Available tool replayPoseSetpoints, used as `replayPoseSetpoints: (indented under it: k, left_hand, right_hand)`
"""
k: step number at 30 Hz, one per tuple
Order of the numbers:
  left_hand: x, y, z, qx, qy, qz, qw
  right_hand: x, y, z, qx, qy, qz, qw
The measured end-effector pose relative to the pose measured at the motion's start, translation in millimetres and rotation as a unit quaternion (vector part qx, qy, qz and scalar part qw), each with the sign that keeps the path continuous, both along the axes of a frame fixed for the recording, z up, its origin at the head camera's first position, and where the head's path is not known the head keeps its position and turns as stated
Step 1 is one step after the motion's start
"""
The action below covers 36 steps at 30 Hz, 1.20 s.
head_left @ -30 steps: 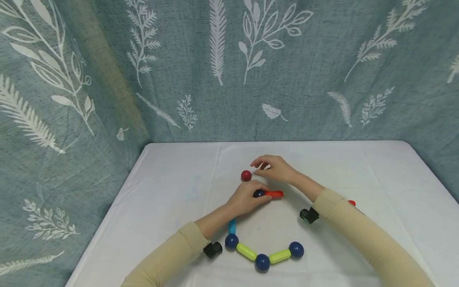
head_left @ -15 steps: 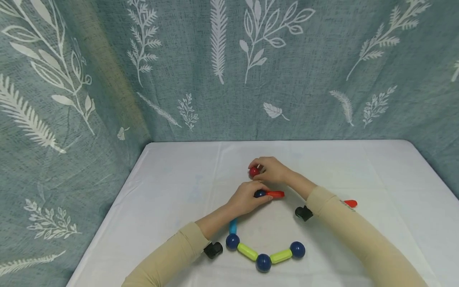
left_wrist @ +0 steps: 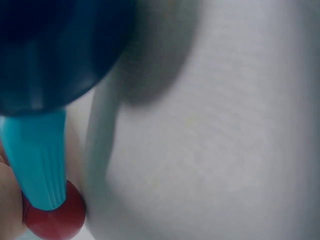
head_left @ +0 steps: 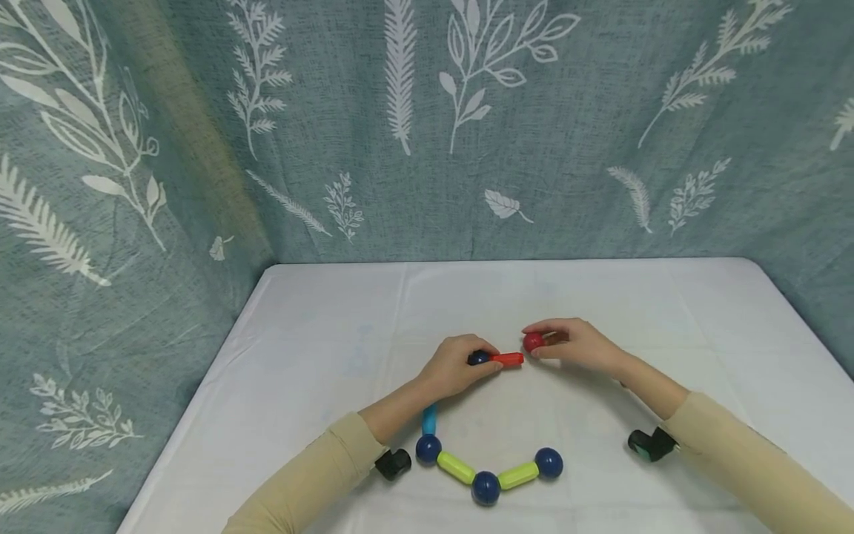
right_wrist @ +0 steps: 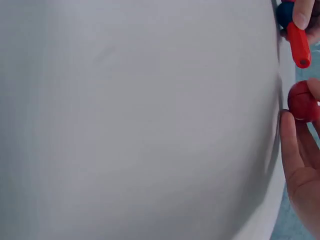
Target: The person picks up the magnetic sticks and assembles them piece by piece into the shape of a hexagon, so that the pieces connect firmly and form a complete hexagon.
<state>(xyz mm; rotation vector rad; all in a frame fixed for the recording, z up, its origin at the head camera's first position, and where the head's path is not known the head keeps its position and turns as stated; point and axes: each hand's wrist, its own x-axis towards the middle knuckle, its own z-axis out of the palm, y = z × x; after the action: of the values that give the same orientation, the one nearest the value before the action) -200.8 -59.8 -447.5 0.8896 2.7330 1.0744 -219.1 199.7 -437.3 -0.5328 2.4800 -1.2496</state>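
Observation:
My left hand (head_left: 457, 367) grips a chain near a dark blue ball (head_left: 479, 357), from which a red rod (head_left: 508, 360) points right. Between thumb and fingers my right hand (head_left: 580, 345) pinches a red ball (head_left: 533, 342), just off the rod's free end. The right wrist view shows a small gap between that ball (right_wrist: 302, 101) and the rod (right_wrist: 300, 47). A light blue rod (head_left: 429, 420) runs from beneath my left forearm to another blue ball (head_left: 428, 449). In the left wrist view, a second red ball (left_wrist: 57, 219) joins the light blue rod (left_wrist: 39, 157), beside my left fingers.
Two yellow-green rods (head_left: 457, 469) continue the chain through a blue ball (head_left: 485, 488) to an end blue ball (head_left: 549, 463). Everything lies on a white-covered table (head_left: 333, 319). A patterned teal curtain (head_left: 427, 200) hangs behind and at left.
My right hand took hold of the red ball behind my left hand and carried it right, to the red rod's end. A loose red rod is now hidden by my right arm. The left hand stayed.

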Motion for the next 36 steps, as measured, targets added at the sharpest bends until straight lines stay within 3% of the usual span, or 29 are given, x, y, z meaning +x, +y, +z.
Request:
replayPoseSetpoints:
  k: [7,16,20,23,27,31,36]
  left_hand:
    - [1.5,-0.6,2.2,0.002,-0.001,0.002,1.0]
    - [2.5,1.5,2.7,-0.004,-0.008,0.007,0.9999]
    - [2.1,2.6,6.7,-0.038,0.005,0.004,0.9993]
    - [1.1,6.5,16.7,-0.084,0.032,-0.01,0.9959]
    - [-2.4,19.2,31.8,-0.131,0.069,-0.053,0.9876]
    - [-6.4,33.0,39.5,-0.161,0.062,-0.089,0.9809]
    - [-10.2,40.9,41.2,-0.178,0.025,-0.109,0.9776]
  right_hand:
    - [16.5,7,-2.0,-0.017,-0.006,-0.003,0.9998]
    - [19.1,3,-6.2,-0.024,0.002,0.007,0.9997]
    - [19.4,1,-7.9,-0.026,0.005,0.009,0.9996]
    - [19.8,0,-7.7,-0.025,0.008,0.012,0.9996]
    - [21.0,0,-5.6,-0.024,0.007,0.008,0.9996]
    - [22.5,0,-2.9,-0.028,0.001,0.001,0.9996]
    - [23.9,1,-1.3,-0.033,-0.004,-0.004,0.9994]
